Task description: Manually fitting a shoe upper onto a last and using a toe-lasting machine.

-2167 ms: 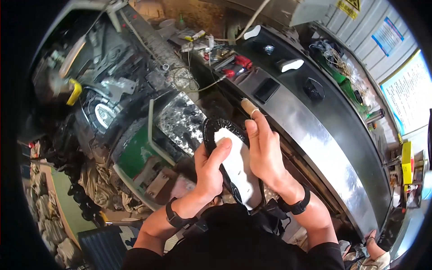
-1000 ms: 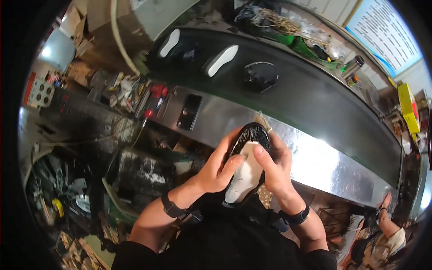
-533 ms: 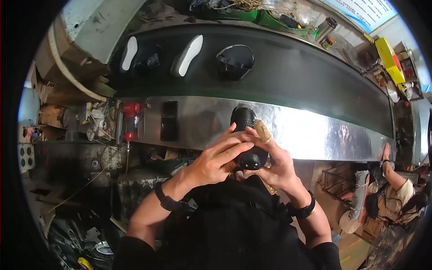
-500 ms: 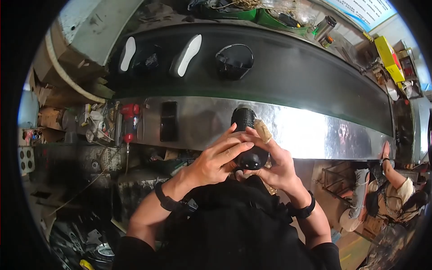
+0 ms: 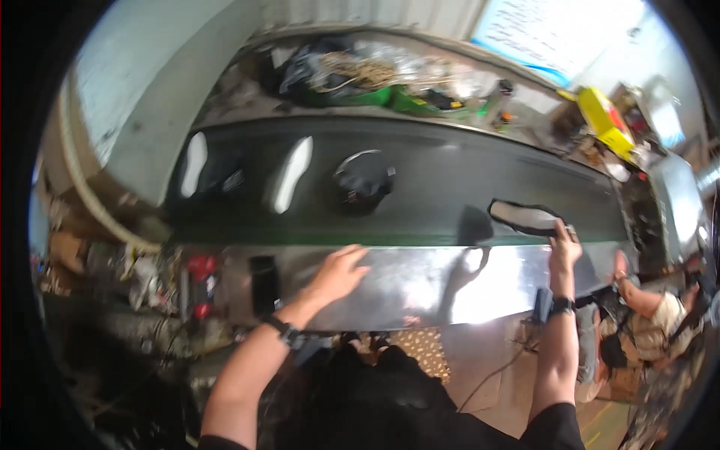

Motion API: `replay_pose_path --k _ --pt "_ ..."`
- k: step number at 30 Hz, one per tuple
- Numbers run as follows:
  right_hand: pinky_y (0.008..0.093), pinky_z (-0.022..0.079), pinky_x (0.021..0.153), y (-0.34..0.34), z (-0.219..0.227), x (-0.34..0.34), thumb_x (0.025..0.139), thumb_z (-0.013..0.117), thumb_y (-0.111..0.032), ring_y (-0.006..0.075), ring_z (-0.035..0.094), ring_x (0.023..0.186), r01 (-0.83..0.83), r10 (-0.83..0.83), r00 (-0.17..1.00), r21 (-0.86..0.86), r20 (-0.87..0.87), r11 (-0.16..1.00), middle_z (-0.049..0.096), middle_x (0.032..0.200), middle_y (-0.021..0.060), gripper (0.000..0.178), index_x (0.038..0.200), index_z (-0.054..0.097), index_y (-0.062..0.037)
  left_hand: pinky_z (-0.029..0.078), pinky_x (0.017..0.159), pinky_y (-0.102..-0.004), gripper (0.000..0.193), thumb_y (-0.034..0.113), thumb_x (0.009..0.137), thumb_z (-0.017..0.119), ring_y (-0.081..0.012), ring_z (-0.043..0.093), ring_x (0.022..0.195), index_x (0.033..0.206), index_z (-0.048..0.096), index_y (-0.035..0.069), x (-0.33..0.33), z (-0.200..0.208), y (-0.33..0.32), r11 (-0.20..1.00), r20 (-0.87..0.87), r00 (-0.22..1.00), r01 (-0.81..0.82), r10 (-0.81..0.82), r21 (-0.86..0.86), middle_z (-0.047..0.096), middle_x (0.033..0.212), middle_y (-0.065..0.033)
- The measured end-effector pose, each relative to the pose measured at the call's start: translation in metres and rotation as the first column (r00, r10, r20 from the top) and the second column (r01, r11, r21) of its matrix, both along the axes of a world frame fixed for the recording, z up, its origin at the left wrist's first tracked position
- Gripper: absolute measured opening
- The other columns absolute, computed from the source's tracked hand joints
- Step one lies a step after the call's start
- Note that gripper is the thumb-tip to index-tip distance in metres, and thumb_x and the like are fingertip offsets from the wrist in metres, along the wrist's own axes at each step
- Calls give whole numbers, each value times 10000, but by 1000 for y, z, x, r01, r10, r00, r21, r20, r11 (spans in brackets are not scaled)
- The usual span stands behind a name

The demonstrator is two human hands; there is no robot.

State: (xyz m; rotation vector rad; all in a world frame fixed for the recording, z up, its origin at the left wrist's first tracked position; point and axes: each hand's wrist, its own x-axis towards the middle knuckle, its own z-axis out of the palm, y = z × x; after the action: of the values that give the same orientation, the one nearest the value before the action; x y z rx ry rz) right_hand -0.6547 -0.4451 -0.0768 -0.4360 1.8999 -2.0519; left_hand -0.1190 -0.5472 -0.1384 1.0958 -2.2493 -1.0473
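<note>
My right hand point(image 5: 564, 246) reaches over the far side of the metal ledge point(image 5: 397, 296) and grips one end of a shoe point(image 5: 525, 217). The shoe lies lengthwise at the dark conveyor belt point(image 5: 442, 191), its pale sole up and its black edge around it. Over the ledge, near the belt's edge, my left hand point(image 5: 337, 274) is empty with fingers stretched out. Further left on the belt are a black strapped shoe upper point(image 5: 366, 180), two white soles point(image 5: 292, 174) and a blurred dark piece point(image 5: 231, 180) between the soles.
A black phone-like slab point(image 5: 264, 285) and a red hand tool point(image 5: 201, 274) lie on the ledge's left. Green bins point(image 5: 375, 97) of scraps and a yellow box point(image 5: 606, 124) stand behind the belt. Another person's hand point(image 5: 620, 266) rests at the ledge's right end.
My hands have parted from around the black shoe in front of me. The right one has carried it right and forward to the belt; the left has let go. The view has tilted up.
</note>
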Motion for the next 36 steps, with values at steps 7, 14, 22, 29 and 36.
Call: replay_pose_path --k 7,14,22,29,36 --pt "283 533 648 -29 -105 13 837 779 -37 140 659 748 -193 203 974 98 -98 976 724 906 100 477 1270 597 45 247 1241 -528 934 130 825 818 -473 190 1523 1588 288 38 -31 -33 -100 959 296 943 -71 154 -273 194 1662 -244" --pt "590 572 921 36 -88 235 973 723 -173 234 642 1060 -626 462 471 -85 752 775 626 1322 149 1033 1654 -54 -205 377 1108 -509 271 285 800 773 -339 647 1019 968 780 73 -113 0 -114 917 128 920 385 -372 -104 761 967 -120" --pt "668 452 1060 134 -58 265 996 689 -178 257 563 1233 -227 333 283 -275 899 934 598 1321 75 772 1608 227 -262 386 1147 -483 872 319 800 812 -366 363 1465 1502 405 1 3 -82 -218 770 492 592 -494 638 -404 411 1566 -232" --pt "601 473 1058 172 -65 257 946 761 -240 188 590 1104 -272 193 320 -105 928 957 661 1141 30 820 1587 275 -81 333 1163 -539 887 52 757 684 -463 439 1362 1574 344 115 26 -93 -205 825 635 575 -533 516 -188 460 1473 -280" --pt "574 363 1126 132 -26 214 873 840 -251 266 347 1447 -392 299 546 -76 783 917 154 1659 193 1106 1642 75 -37 494 993 -526 375 131 859 683 -408 617 1099 1202 669 -21 -37 48 -21 637 156 981 196 -119 -746 645 1202 -239"
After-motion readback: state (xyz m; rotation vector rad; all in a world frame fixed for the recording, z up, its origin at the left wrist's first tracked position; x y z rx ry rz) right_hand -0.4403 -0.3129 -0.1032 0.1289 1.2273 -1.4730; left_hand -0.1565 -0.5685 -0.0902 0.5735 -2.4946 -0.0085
